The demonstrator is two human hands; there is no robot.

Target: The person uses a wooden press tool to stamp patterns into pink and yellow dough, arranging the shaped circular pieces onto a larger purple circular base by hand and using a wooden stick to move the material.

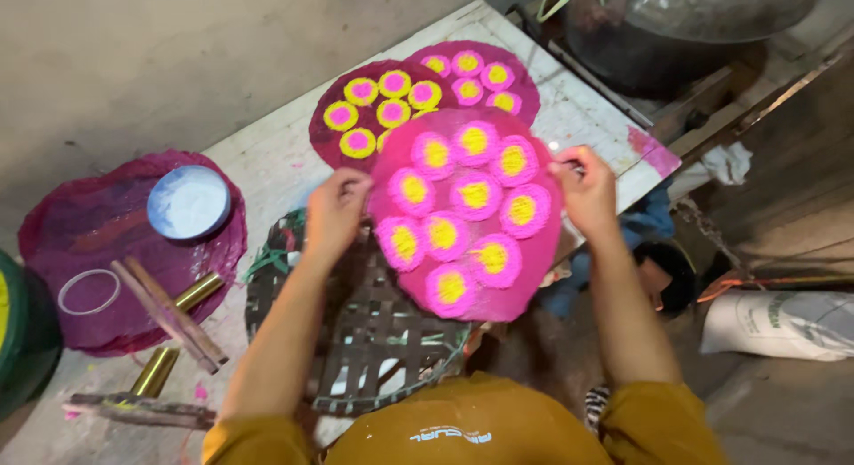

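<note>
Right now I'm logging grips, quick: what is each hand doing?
Left hand: closed on the left edge of the pink disc.
Right hand: closed on the disc's right edge.

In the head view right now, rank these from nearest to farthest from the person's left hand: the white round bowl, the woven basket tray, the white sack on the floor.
1. Woven basket tray, directly beneath the left hand.
2. White round bowl, off to the left on the dark red sheet.
3. White sack, far right on the floor.
</note>
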